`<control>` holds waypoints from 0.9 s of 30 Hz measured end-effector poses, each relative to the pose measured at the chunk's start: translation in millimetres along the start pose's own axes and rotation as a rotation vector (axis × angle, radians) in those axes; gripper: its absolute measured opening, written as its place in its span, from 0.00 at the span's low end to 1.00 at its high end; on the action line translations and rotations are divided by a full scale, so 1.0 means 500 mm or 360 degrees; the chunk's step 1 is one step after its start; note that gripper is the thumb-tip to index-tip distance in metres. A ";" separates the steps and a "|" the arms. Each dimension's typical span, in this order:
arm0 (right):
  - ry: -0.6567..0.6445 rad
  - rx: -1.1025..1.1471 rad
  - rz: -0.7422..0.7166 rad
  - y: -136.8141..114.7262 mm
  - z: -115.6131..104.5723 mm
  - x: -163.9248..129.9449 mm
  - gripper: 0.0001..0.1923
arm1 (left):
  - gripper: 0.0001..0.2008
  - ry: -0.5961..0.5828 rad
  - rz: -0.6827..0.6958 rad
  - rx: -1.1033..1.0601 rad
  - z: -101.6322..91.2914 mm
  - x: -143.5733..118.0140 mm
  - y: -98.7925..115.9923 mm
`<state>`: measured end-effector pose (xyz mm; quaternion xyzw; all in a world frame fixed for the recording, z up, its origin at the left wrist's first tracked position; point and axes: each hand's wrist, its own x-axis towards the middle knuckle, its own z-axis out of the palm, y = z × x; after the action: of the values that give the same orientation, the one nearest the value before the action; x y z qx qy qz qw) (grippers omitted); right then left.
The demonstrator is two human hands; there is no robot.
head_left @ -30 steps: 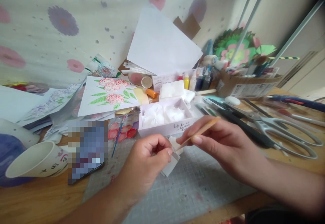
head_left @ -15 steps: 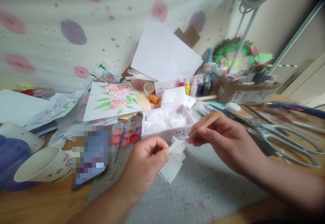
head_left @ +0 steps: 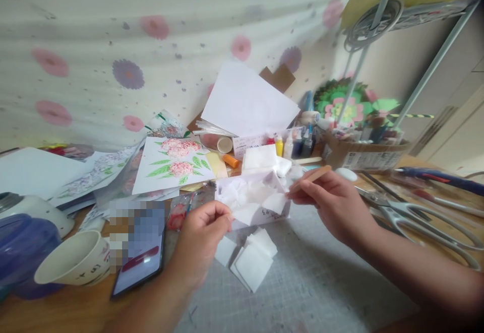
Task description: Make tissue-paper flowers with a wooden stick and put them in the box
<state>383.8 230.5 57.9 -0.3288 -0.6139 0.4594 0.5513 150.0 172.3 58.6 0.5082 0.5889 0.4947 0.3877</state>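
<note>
Left hand: the left hand (head_left: pixel 202 237) is closed in a pinch, thumb against forefinger, on the near edge of a thin white tissue sheet (head_left: pixel 260 207) held up off the mat.
Right hand: the right hand (head_left: pixel 333 204) is closed around a wooden stick (head_left: pixel 312 176), gripped like a pen, its lower tip hidden by the fingers close to the sheet's far corner, its free end pointing to about 2 o'clock.
Pose: both forearms come in from the bottom of the frame, the left from 7 o'clock, the right from 4 o'clock; the hands face each other with the sheet spanning the gap.
Where the sheet is: lifted in front of the white box (head_left: pixel 251 199), which it partly hides.
Risk, tearing: the sheet looks flimsy; a pull by both hands in opposite directions, or a sharp poke from the stick, could rip it.
Risk, slipping: the pinch holds only an edge, so the sheet could slide out and drop onto the loose tissue squares (head_left: pixel 249 260) at 6 o'clock on the cutting mat (head_left: pixel 321 277).
Risk, knocking: the right wrist lies near the scissors (head_left: pixel 419 217) at 3 o'clock; a wide sweep could shove them.
Further out: a paper cup (head_left: pixel 75 265) lies tipped at 9 o'clock beside a phone (head_left: pixel 138 267), and a flower painting (head_left: pixel 174 159) sits at 11 o'clock.
</note>
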 end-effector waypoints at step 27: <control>-0.0124 -0.1266 -0.0550 0.036 0.011 0.081 0.07 | 0.11 0.0305 0.0760 0.1574 -0.029 0.049 -0.031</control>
<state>369.3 272.6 56.3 -0.3906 -0.8095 0.1001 0.4269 128.4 193.9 47.5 0.7017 0.6519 0.2776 -0.0751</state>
